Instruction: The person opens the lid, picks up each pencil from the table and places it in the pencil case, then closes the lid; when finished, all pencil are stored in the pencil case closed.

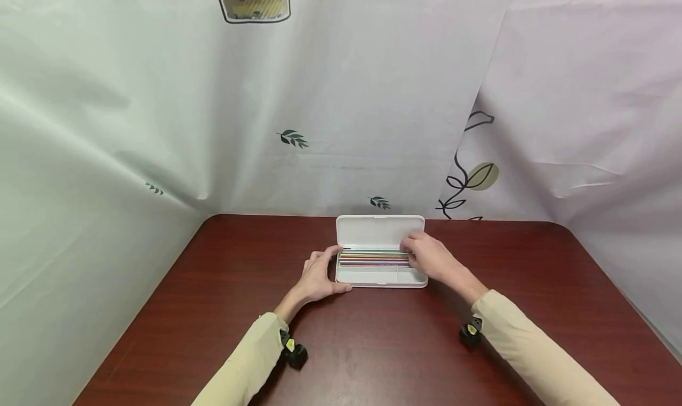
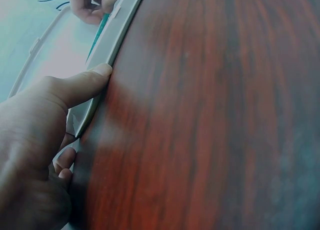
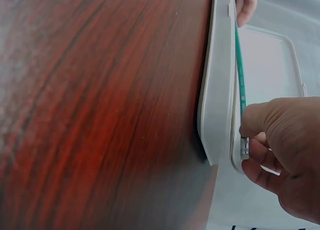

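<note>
An open white pencil case (image 1: pixel 380 285) lies on the table, its hinged lid (image 1: pixel 367 231) raised at the back. Several coloured pencils (image 1: pixel 373 258) lie lengthwise inside. My left hand (image 1: pixel 317 280) holds the case's left end, thumb along the front edge and fingers round toward the back. At the right end, my right hand (image 1: pixel 431 257) pinches a green pencil (image 3: pixel 240 72) near its metal-capped end, between thumb and fingers. That pencil slants just above the case's rim in the right wrist view. Its other end points toward the left hand.
The case stands near the back edge of the dark red wooden table (image 1: pixel 373 341). Behind and to the sides hangs a pale cloth (image 1: pixel 351 98) with printed plants. Black wrist cameras sit on both sleeves.
</note>
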Available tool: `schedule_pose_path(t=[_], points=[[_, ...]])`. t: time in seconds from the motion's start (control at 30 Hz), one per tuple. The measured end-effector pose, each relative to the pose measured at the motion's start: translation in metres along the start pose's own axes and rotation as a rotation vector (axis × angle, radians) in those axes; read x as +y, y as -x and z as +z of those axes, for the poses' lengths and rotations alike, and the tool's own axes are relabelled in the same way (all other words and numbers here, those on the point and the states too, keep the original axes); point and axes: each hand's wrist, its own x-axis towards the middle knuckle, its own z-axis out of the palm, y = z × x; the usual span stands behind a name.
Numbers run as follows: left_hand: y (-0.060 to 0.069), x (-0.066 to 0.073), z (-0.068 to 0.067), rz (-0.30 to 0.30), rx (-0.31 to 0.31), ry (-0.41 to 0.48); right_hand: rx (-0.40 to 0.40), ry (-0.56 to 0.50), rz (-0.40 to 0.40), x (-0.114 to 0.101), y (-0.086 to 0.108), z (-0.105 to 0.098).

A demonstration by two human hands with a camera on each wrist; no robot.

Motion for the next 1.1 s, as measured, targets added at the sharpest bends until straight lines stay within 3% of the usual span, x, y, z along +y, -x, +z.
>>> schedule_pose_path(t=[0.3, 0.7, 1.1], points=[[0.000, 0.000, 0.001, 0.000, 0.000, -0.003, -0.026, 0.006, 0.016, -0.002, -0.003, 0.002], [-0.001, 0.000, -0.001, 0.009, 0.003, -0.004, 0.056, -0.025, -0.014, 0.004, 0.002, -0.004], [0.000, 0.001, 0.000, 0.000, -0.002, -0.003, 0.272, -0.162, -0.018, 0.021, 0.014, -0.034]])
